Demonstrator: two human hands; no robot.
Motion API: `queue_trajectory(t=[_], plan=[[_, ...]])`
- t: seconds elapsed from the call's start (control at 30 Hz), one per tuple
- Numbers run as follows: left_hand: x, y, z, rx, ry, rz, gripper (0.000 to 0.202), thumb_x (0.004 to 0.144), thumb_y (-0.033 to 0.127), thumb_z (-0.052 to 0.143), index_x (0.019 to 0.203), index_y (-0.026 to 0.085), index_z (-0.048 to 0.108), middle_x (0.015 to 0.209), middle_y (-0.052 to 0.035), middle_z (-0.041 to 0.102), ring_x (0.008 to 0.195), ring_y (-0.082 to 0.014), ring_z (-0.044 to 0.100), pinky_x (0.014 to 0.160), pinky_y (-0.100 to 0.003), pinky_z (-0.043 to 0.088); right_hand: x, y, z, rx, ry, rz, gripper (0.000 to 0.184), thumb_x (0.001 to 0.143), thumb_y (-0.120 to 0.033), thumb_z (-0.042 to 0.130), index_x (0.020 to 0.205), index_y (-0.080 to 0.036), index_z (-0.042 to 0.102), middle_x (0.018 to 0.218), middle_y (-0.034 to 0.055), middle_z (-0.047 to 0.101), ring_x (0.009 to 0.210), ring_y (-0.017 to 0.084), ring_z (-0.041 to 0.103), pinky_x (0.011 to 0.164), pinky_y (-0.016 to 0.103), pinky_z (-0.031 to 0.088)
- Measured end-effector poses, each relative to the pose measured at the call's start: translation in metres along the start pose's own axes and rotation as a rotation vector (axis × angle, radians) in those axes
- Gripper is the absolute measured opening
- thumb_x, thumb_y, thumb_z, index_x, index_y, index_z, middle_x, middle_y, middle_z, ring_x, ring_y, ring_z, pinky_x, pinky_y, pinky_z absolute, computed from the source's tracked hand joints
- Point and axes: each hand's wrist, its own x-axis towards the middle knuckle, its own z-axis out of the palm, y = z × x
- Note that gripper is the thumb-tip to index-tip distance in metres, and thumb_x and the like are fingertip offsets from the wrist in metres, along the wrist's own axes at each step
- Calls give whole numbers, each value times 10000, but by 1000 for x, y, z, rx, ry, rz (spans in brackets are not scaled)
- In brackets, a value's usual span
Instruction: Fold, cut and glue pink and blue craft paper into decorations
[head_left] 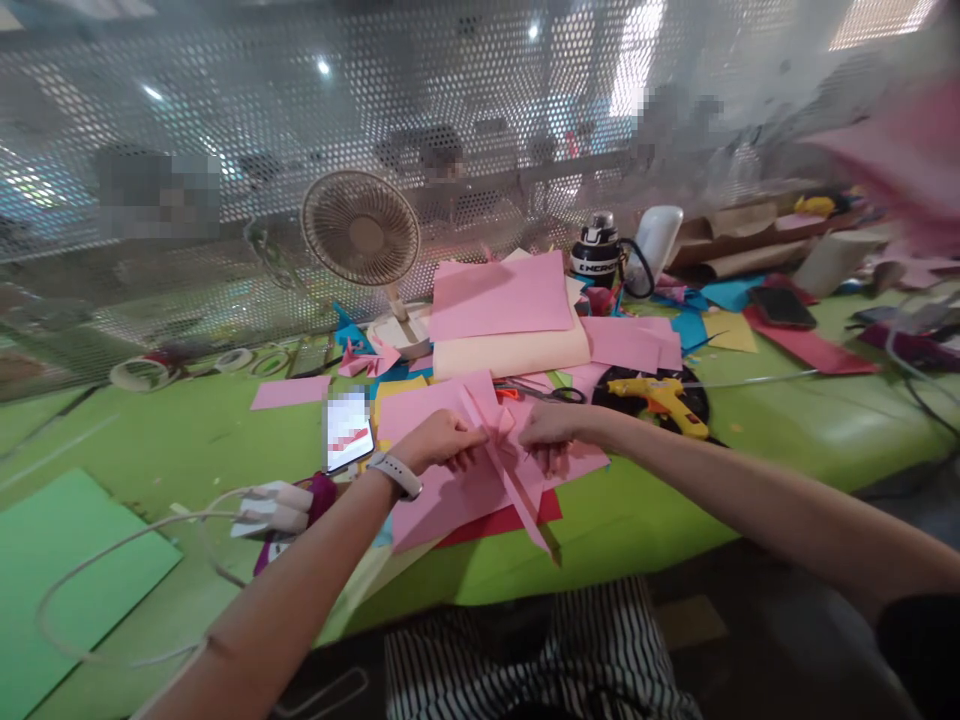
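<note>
A folded pink paper (504, 430) with a long narrow strip reaching toward the table's front edge lies between my two hands, over flat pink sheets (431, 510). My left hand (448, 440), wearing a white wristband, is closed with thumb and finger pinching the folded paper's left side. Curled fingers of my right hand (553, 436) close at its right side; their tips are partly hidden. Scissors (566, 394) rest just behind the folded paper. Red paper (502, 522) sticks out beneath the pink sheets.
A lit phone (349, 430) and white charging plugs (274, 508) sit left. Behind stand a fan (361, 230), stacked pink paper (501, 295) and a black bottle (598, 255). A yellow glue gun (664, 398) lies right. Green paper (71, 590) covers the left front.
</note>
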Motion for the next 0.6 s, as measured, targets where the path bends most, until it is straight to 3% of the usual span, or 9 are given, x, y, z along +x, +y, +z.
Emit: queue_trajectory(t=[0.43,0.6], plan=[[-2,-23,6,-143,186,80,419,745,505,584,568,126,579,443,-1,559,358,-92,500,385,-198,390,3,11,14,-62,177,-45,239,766,-219,459,549,-145,528,495,69,660,362,128,584,354,193,460],[-3,-28,11,-229,253,111,408,786,475,553,582,122,562,456,-11,564,375,-90,505,397,-193,381,-10,16,24,-157,400,-126,143,820,-268,445,808,-157,535,602,36,679,413,113,589,360,178,423]])
